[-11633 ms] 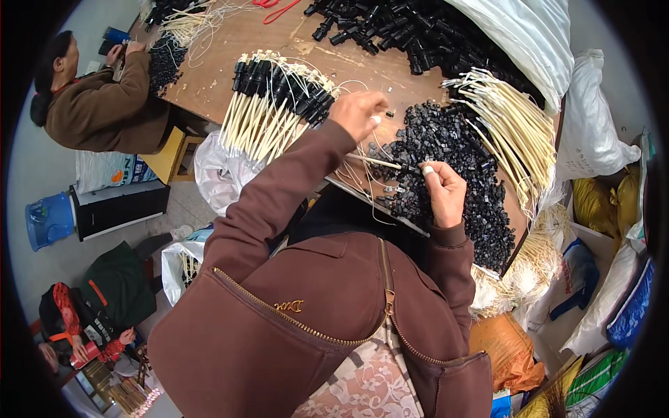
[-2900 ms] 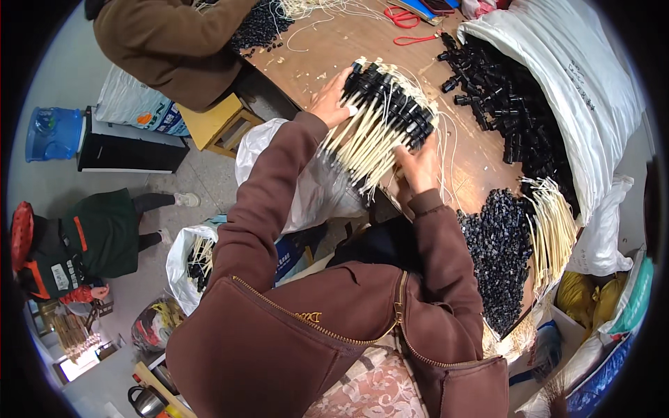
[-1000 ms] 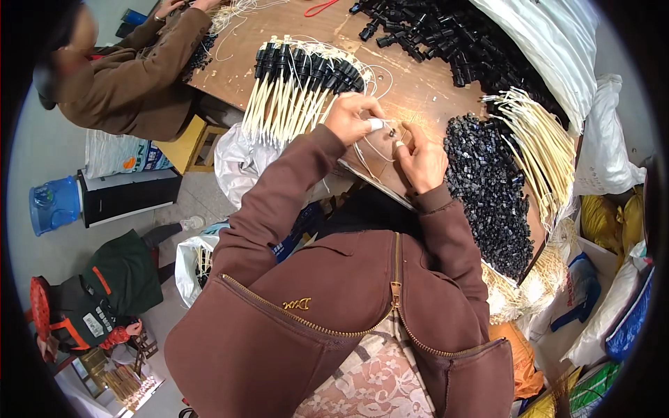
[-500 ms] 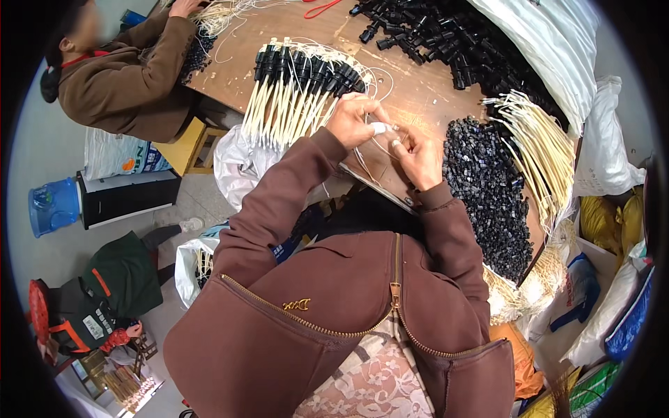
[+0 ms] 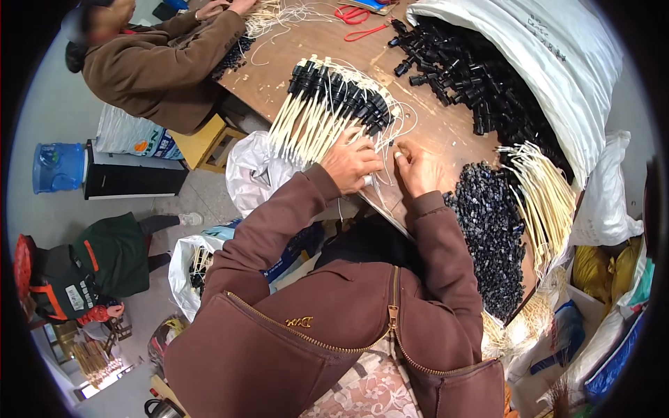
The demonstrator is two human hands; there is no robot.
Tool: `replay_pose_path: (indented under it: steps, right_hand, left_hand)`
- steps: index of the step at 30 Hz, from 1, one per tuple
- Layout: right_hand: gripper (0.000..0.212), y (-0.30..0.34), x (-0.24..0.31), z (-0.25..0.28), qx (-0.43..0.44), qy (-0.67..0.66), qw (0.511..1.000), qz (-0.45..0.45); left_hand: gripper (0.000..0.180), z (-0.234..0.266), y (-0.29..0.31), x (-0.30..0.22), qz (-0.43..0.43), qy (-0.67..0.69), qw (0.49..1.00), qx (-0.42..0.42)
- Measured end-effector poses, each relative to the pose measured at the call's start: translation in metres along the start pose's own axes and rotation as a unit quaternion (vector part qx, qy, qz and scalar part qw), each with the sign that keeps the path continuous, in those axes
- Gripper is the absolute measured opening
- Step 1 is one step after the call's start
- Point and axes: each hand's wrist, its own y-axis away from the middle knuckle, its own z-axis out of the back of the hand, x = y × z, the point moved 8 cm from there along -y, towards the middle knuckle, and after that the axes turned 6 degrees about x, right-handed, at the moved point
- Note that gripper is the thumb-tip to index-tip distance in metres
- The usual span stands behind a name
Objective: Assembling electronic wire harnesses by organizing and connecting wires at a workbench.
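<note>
My left hand point(image 5: 350, 164) is closed with curled fingers at the near end of a row of cream-coloured cables with black connectors point(image 5: 327, 104). What its fingers hold is hidden. Thin white wires point(image 5: 380, 182) run close beside it. Just to the right, my right hand point(image 5: 421, 170) rests low over the table, its thumb and bent fingers drawn together. Anything between those fingertips is too small to make out. White finger wraps show on both hands.
Small black parts point(image 5: 488, 237) lie heaped to my right, beside more cream cables point(image 5: 543, 202). Black connectors point(image 5: 467, 83) spill from a white sack point(image 5: 557, 63). Red-handled scissors point(image 5: 353, 14) lie on the brown table point(image 5: 306, 35). A co-worker in a brown coat point(image 5: 160, 70) sits far left.
My hands have moved apart from their shared hold on a thin white wire. The left is lower by the cable row, the right down near the table. The view has shifted.
</note>
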Motion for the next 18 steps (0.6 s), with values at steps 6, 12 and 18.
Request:
replay_pose_path:
  steps: [6,12,18]
  right_hand:
    - [0.022,-0.015,0.020,-0.017,0.015,0.009,0.999,-0.027]
    - [0.022,-0.011,0.002,-0.011,-0.025,0.105,0.994,-0.014]
    - [0.021,0.005,-0.032,0.024,0.002,0.173,0.983,-0.061]
  left_hand:
    - [0.027,0.008,0.015,0.017,0.024,0.018,0.999,-0.044]
    - [0.043,-0.010,0.016,0.024,0.031,0.037,0.999,-0.002]
    - [0.063,-0.028,-0.023,0.008,0.019,0.052,0.998,-0.016]
